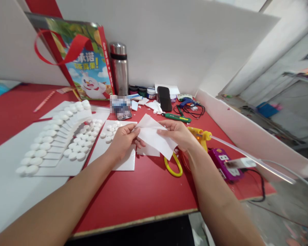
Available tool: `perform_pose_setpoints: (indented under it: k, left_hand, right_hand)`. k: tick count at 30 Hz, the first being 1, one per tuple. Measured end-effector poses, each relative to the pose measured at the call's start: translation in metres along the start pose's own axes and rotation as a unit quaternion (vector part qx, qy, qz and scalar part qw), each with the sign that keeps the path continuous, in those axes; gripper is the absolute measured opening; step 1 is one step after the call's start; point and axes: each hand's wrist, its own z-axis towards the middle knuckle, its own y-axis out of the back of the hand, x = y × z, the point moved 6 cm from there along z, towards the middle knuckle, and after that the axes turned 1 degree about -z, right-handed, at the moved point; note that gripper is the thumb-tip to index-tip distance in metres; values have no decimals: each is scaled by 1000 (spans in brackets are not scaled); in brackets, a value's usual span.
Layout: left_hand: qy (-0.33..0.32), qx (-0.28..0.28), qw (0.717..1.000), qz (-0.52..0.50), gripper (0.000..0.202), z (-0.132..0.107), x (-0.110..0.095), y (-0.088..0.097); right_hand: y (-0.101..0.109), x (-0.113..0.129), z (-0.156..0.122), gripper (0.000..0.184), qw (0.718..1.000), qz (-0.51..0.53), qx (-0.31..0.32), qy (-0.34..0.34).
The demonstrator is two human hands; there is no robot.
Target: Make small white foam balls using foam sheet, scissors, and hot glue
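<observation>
A thin white sheet of paper (156, 136) is held up between my two hands above the red table. My left hand (125, 138) pinches its left edge, thumb on top. On the opposite side my right hand (178, 133) grips the sheet, with the thumb lying across it. Another white piece of paper (150, 151) lies on the table beneath. Below my left hand is a white board (125, 164) bearing small white discs (109, 134). Yellow-handled scissors (174, 171) rest near my right hand, and a yellow glue gun (201, 136) lies beyond that wrist.
At left, a stepped white model (51, 147) carries rows of white discs. A gift bag (89, 68) and steel flask (120, 71) stand behind. A phone (164, 98), green cutter (177, 118) and cables lie farther back. A purple box (226, 165) sits near the right edge.
</observation>
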Motion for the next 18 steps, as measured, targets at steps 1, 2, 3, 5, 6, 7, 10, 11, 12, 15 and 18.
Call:
perform_pose_setpoints:
  k: [1, 2, 3, 5, 6, 7, 10, 11, 12, 15, 18]
  left_hand:
    - [0, 5, 1000, -3, 26, 0, -1, 0]
    - [-1, 10, 1000, -9, 25, -1, -2, -1]
    - [-6, 14, 1000, -17, 24, -1, -4, -2]
    - [-18, 18, 999, -29, 21, -3, -6, -3]
    - [-23, 17, 999, -31, 20, -4, -8, -3]
    - [-27, 17, 999, -28, 18, -5, -9, -3]
    - [-34, 21, 999, -5, 20, -8, -11, -3]
    - [-35, 26, 999, 5, 21, -9, -11, -3]
    - [-34, 34, 999, 15, 21, -9, -11, -4]
    - [-29, 54, 997, 39, 20, -11, -10, -8]
    - [-34, 58, 997, 37, 19, -13, -11, -10]
  right_hand:
    - [1, 0, 0, 44, 1000, 9, 7, 5]
    - [2, 1, 0, 42, 1000, 19, 10, 10]
    - [3, 2, 0, 41, 999, 28, 9, 13]
    - [6, 4, -1, 39, 999, 41, 7, 16]
    - [7, 4, -2, 39, 999, 43, 12, 13]
    - [7, 4, -3, 38, 999, 41, 21, 6]
    - [4, 4, -5, 41, 998, 26, 60, -15]
    - [2, 3, -5, 44, 996, 28, 77, -24]
    - [-1, 1, -6, 49, 994, 35, 93, -34]
    - [-9, -4, -7, 62, 990, 50, 111, -75]
    - [-12, -8, -7, 51, 992, 24, 87, -90]
